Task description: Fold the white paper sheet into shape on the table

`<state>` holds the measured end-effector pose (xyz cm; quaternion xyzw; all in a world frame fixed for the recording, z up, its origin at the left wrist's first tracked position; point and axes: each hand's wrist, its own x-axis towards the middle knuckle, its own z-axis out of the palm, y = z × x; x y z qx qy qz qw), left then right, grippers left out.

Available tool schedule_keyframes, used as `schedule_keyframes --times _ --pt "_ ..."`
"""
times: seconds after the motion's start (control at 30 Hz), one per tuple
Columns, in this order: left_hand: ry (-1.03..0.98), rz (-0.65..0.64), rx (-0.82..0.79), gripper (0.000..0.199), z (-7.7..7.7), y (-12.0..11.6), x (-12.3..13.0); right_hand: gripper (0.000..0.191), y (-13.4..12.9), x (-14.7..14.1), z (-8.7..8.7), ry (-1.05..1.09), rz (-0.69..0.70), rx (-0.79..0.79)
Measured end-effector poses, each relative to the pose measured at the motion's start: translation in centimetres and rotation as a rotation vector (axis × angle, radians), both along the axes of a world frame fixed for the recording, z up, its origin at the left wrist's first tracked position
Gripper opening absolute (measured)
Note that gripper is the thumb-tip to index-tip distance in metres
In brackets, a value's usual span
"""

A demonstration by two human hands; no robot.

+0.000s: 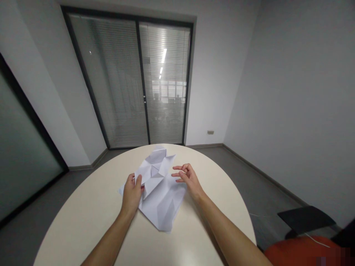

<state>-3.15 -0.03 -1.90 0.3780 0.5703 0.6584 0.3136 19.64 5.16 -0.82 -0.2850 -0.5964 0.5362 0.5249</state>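
Observation:
A creased white sheet of paper point(162, 199) lies partly folded on a round cream table point(83, 218). Its far part point(155, 166) is folded up into flaps. My left hand point(132, 194) rests on the sheet's left side and pinches a folded edge between thumb and fingers. My right hand point(188, 178) hovers just right of the folded part, fingers apart and curled, holding nothing.
The table's curved far edge point(194, 151) drops to a grey floor. A sliding glass door with blinds point(138, 85) stands behind. A black chair point(305, 218) and an orange seat point(302, 251) sit at the lower right.

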Motion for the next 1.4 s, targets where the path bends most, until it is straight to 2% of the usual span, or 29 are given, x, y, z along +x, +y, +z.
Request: schedule_keyframes --times 0.1,0.2,0.3,0.4,0.53,0.6,0.7,0.8,0.97,1.17,1.27,1.4 --pt "0.234 0.105 0.09 0.033 0.1 -0.6 0.4 0.054 -0.2 -0.9 -0.2 0.026 -0.03 -0.072" --pt "0.508 0.169 0.102 0.033 0.5 -1.6 1.1 0.068 -0.3 -2.1 -0.9 0.043 -0.064 -0.218" --pt "0.592 0.167 0.126 0.032 0.7 -2.2 1.7 0.082 -0.2 -3.0 -2.1 0.027 -0.147 -0.271" --pt "0.453 0.116 0.128 0.034 0.5 -1.9 1.8 0.092 0.1 -2.9 -2.8 0.013 -0.126 -0.258" --pt "0.09 0.026 0.036 0.043 0.3 -0.9 1.3 0.099 0.7 -1.9 -2.7 0.064 -0.1 -0.21" --pt "-0.123 -0.09 -0.031 0.044 0.2 -0.6 1.2 0.086 0.9 -1.6 -2.4 0.074 -0.102 -0.196" --pt "-0.343 -0.294 -0.078 0.042 0.1 -0.7 1.6 0.052 0.8 -1.6 -1.9 0.04 -0.084 -0.207" --pt "-0.406 -0.407 -0.126 0.038 0.1 -1.1 2.3 0.037 0.5 -1.9 -1.7 0.046 -0.056 -0.187" --pt "-0.474 -0.472 -0.16 0.024 0.3 -1.4 2.6 0.038 0.2 -2.1 -1.0 0.132 -0.068 -0.209" --pt "-0.48 -0.368 -0.109 0.027 -0.2 -0.8 1.6 0.039 0.0 -1.5 -0.2 0.275 -0.026 -0.321" --pt "-0.492 -0.384 -0.059 0.029 -0.6 -0.6 1.3 0.04 -0.2 -1.3 -0.1 0.342 0.036 -0.389" --pt "-0.606 -0.4 -0.178 0.03 -0.8 -0.4 1.0 0.041 -0.4 -1.2 0.3 0.483 0.112 -0.388"
